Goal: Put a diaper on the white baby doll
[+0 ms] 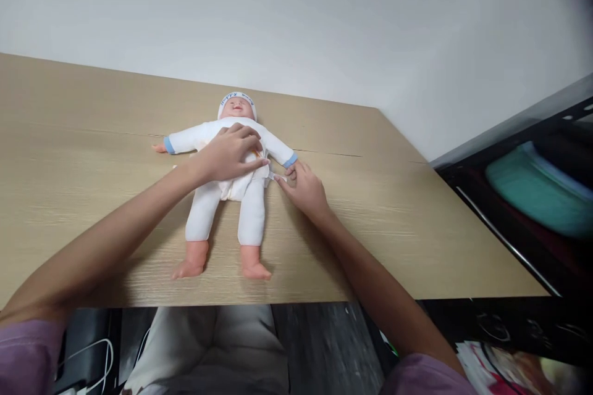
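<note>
Lying on its back near the middle of the wooden table [417, 241], a baby doll [231, 197] in a white suit points its head away from the person and its bare feet toward the near edge. Its arms are stretched out to both sides, and the sleeves end in blue cuffs. On the head sits a white cap [236, 99] with a blue band and some letters that are too small to read.

The left hand [229, 154] rests flat on the belly of the doll, palm down, with the fingers loosely spread and curved over the cloth; it presses on the doll and closes around nothing. The right hand [303, 188] is just beside the doll's hip, below the blue cuff. Its thumb and forefinger are pressed together on a small white tab [274, 178] at the side of the suit; what exactly this tab is I cannot tell.

To the right of the table stands a dark rack [523, 228] with something teal [537, 191] on it
</note>
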`<state>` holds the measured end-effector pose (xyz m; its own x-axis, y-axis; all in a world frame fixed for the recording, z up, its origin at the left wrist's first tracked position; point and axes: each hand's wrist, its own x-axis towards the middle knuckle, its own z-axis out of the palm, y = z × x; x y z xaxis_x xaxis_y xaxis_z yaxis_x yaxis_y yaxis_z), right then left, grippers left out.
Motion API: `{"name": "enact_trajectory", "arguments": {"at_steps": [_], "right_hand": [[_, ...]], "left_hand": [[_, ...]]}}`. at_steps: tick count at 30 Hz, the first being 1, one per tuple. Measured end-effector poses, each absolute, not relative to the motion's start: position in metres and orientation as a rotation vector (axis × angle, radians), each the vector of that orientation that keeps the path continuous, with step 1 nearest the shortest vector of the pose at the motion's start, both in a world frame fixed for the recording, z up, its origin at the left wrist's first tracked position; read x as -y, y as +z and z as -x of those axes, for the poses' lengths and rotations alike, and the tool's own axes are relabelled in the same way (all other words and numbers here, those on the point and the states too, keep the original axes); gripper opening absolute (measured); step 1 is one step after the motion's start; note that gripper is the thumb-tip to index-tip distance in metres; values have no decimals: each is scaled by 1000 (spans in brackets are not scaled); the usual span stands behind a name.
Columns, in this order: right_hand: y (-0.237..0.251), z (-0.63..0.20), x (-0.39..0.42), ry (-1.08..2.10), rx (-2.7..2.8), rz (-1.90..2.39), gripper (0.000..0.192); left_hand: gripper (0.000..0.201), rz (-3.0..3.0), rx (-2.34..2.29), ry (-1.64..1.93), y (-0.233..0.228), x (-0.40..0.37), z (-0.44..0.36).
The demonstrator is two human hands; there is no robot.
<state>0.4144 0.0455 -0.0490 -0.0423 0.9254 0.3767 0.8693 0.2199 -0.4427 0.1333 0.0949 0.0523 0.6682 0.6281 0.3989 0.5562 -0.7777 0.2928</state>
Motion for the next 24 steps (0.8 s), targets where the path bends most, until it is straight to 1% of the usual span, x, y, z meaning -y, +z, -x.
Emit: {"name": "enact_trajectory", "arguments": {"at_steps": [4, 7, 9, 12, 15, 20, 24], "right_hand": [[-45, -418, -47, 299, 1840, 1838, 41], [-41, -418, -47, 418, 1839, 1832, 46], [-37, -418, -47, 560, 1797, 1745, 49], [-25, -418, -50, 817, 1661, 1494, 57], [-9, -411, -58, 949, 1576, 1331, 63], [9, -363, -90, 947, 1650, 1229, 59], [7, -324, -97, 733, 1659, 1247, 45]], "left_hand": [[50, -2759, -1074, 671, 37, -91, -139], [53, -2743, -1101, 663, 33, -92, -137], [55, -2737, -1103, 663, 32, -93, -136], [58, -2728, -1098, 682, 31, -93, -137], [60, -2714, -1093, 688, 31, -92, -138], [72, -2614, -1118, 730, 33, -91, -138], [75, -2554, -1129, 742, 33, -92, -138]]}}
